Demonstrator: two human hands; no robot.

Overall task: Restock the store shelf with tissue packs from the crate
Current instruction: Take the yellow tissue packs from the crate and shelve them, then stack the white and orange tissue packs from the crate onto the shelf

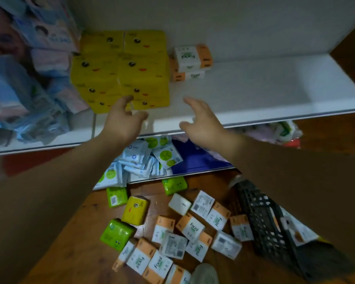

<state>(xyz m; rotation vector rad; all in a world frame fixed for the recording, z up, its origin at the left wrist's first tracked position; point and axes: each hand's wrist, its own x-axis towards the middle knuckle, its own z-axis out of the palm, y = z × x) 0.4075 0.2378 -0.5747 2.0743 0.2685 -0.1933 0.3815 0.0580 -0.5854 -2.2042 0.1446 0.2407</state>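
1. Shelf (264, 87): bare from centre to R end, open from the front edge. R hand (205, 121) hovers over the front edge there, fingers spread.
2. Yellow packs (121, 72): stacked block at L-centre, front edge to back wall. L hand (123, 121), fingers loose, is at its front face.
3. Facial packs (191, 58): small stack at the back, just beside the yellow; free room in front.
4. Bags (19, 89): fill the far L.
5. Floor (74, 242): loose packs (182, 232) strewn up to the crate (260, 218); bare wood to the L.

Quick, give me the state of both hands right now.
Left hand: open, holding nothing, fingers spread at the front of the yellow tissue packs.
Right hand: open, holding nothing, over the white shelf.
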